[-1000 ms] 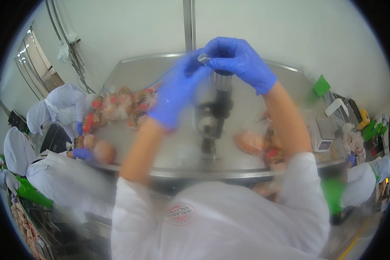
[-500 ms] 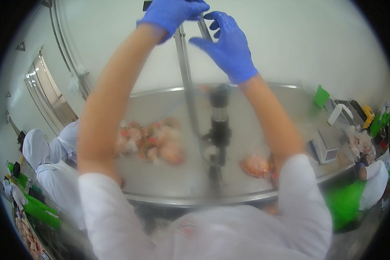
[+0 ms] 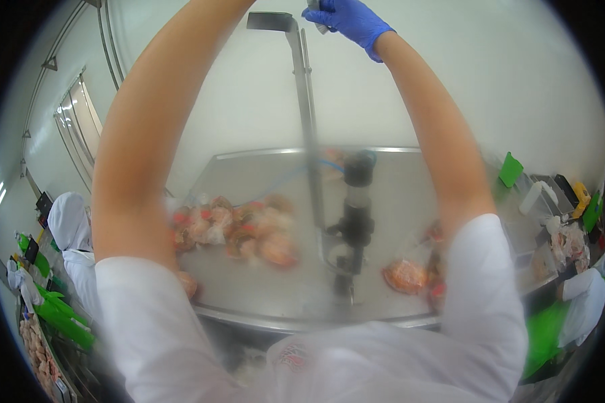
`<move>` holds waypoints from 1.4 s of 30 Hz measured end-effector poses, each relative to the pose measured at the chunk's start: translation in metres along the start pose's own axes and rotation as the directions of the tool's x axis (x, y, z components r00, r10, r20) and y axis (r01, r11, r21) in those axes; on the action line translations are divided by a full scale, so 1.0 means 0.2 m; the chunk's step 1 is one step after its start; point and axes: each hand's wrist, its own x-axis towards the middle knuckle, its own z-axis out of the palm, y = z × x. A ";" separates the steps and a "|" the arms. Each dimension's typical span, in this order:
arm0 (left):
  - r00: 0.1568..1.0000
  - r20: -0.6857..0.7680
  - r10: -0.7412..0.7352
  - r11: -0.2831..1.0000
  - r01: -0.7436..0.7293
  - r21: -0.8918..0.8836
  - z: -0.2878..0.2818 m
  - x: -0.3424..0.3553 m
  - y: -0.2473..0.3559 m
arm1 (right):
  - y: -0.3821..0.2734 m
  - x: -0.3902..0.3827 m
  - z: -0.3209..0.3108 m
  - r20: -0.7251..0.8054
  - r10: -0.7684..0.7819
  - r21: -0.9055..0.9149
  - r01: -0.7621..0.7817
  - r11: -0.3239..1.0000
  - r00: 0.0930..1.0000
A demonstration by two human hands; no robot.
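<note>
Both my arms reach up in front of me. The left forearm (image 3: 148, 121) runs off the upper edge, so my left hand is out of the picture. In a blue glove, my right hand (image 3: 349, 23) is at the top, its fingers closed round a short silver-grey ridged piece (image 3: 318, 15) cut off by the edge. Just left of that hand stands a metal post (image 3: 306, 101) with a dark flat plate (image 3: 270, 21) at its top. Below it, a black cylindrical device (image 3: 356, 218) stands on the steel table (image 3: 316, 295).
Bagged raw meat, perhaps poultry, lies in a pile (image 3: 238, 228) on the table's left. Another bagged piece (image 3: 407, 275) is at the right. Further right are grey bins (image 3: 544, 191) and clear bags (image 3: 568, 238). People in white stand at both sides, one (image 3: 77, 248) at left.
My left hand has gone up out of view. My right hand has risen slightly, and its spread fingers are now closed round the grey piece. The whole view has shifted a little.
</note>
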 end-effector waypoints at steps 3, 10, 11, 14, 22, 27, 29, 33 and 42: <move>0.987 0.062 0.151 0.987 -0.153 0.037 -0.01 0.14 -0.09 | 0.02 0.05 0.00 -0.168 0.013 0.170 0.016 0.985 0.986; 0.957 -0.094 0.275 0.919 -0.233 0.319 0.06 0.17 -0.01 | 0.05 0.11 0.13 -0.430 0.124 0.214 -0.033 0.976 0.894; 0.948 -0.103 0.302 0.906 -0.251 0.342 0.07 0.19 -0.01 | 0.06 0.12 0.15 -0.455 0.132 0.221 -0.033 0.975 0.881; 0.956 -0.069 0.286 0.892 -0.239 0.384 0.10 0.22 -0.02 | 0.06 0.14 0.22 -0.507 0.171 0.228 -0.060 0.972 0.845; 0.929 -0.079 0.361 0.845 -0.291 0.449 0.16 0.14 0.02 | 0.09 0.14 0.37 -0.621 0.264 0.330 -0.059 0.942 0.738; 0.934 -0.131 0.331 0.871 -0.249 0.424 0.18 0.23 -0.04 | 0.09 0.17 0.40 -0.647 0.142 0.161 -0.048 0.986 0.749; 0.953 -0.060 0.299 0.874 -0.248 0.418 0.17 0.19 -0.02 | 0.13 0.18 0.39 -0.609 0.140 0.158 -0.054 0.986 0.781; 0.928 -0.068 0.365 0.853 -0.304 0.425 0.19 0.27 -0.11 | 0.16 0.21 0.37 -0.525 0.136 0.126 -0.082 0.989 0.840; 0.982 0.072 0.177 0.835 -0.188 0.517 0.26 0.31 -0.24 | 0.20 0.18 0.34 -0.177 0.174 0.406 -0.089 0.910 0.969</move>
